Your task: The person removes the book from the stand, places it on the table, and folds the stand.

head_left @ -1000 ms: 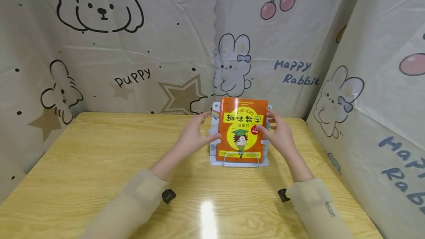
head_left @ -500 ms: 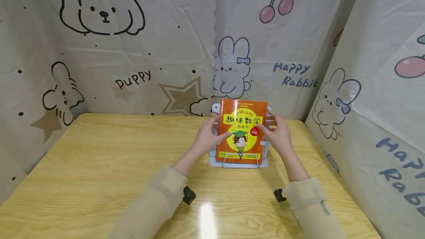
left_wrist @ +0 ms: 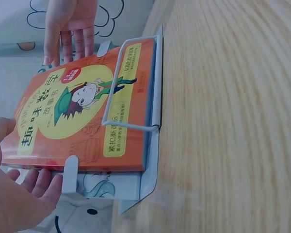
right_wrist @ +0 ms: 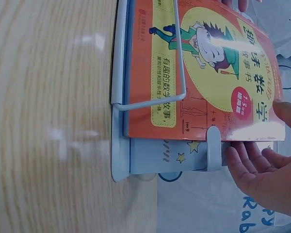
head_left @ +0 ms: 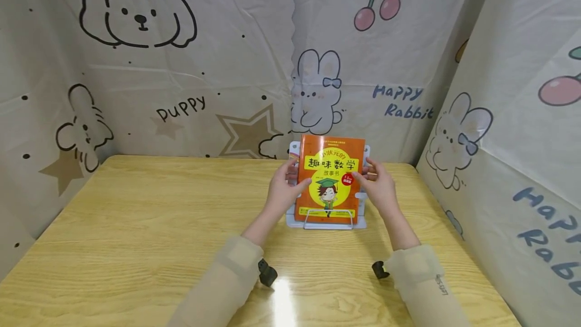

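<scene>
An orange storybook with a cartoon child in a green cap leans upright on a pale bookstand. A white wire bar crosses the lower cover, and small clips stick out at the stand's sides. My left hand holds the book's left edge, thumb at the cover and fingertips reaching behind. At the opposite edge, my right hand grips likewise, its thumb at the front and its fingers partly hidden behind the book.
The stand rests on a wooden table near its back edge. A patterned cloth hangs behind and along the sides. Dark wrist cameras sit beneath both cuffs.
My left hand has come in from the left and taken the book's left edge. My right hand has shifted only slightly at the right edge. The book stays on the stand.
</scene>
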### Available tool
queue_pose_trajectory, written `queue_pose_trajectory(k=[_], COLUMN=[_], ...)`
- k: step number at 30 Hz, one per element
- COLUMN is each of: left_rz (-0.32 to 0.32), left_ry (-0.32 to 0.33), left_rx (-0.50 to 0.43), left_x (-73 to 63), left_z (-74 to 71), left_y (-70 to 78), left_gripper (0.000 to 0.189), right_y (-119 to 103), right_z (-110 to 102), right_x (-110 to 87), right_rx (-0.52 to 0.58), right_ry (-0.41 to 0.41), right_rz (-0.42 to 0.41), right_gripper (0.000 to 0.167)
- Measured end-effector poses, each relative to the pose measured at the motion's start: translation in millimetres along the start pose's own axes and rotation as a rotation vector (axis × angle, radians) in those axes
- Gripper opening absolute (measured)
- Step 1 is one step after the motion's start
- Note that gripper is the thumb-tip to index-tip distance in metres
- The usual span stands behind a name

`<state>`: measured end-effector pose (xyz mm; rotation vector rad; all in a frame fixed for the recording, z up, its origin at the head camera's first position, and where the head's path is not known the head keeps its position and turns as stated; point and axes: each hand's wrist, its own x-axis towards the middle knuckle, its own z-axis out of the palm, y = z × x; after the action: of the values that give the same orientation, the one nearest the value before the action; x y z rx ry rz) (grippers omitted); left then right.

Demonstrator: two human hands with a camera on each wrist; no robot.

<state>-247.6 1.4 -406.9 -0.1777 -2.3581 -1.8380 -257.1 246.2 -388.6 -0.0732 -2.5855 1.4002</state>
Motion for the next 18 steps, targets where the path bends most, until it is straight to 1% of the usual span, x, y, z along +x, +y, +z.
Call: queue_pose_trajectory(k=[5,10,13,18], left_rz=[0.001,-0.016,-0.027,-0.027], left_ry=[0.024,0.035,0.031,0.004], left_rx=[-0.027,0.005,0.022,0.066], left_x=[-1.3,0.0,1.7,4.6], left_z=[3.6,6.2,7.5,6.6], left_y=[-0.5,1.4,2.6,3.6], left_gripper=[0.064,0.068,0.07,0.069], right_y=[-1.1,-3.7,-5.2,-7.3], right_z=[2.1,5.8,7.5,9.1], right_x=[-0.3,1.9,3.2,3.6], right_rx=[0.043,0.125,0.131,0.137], right_ry=[0.001,-0.001,0.007,0.03], right_rz=[0.048,0.089,0.1,0.109], right_gripper=[0.067,0.063,0.062,0.057])
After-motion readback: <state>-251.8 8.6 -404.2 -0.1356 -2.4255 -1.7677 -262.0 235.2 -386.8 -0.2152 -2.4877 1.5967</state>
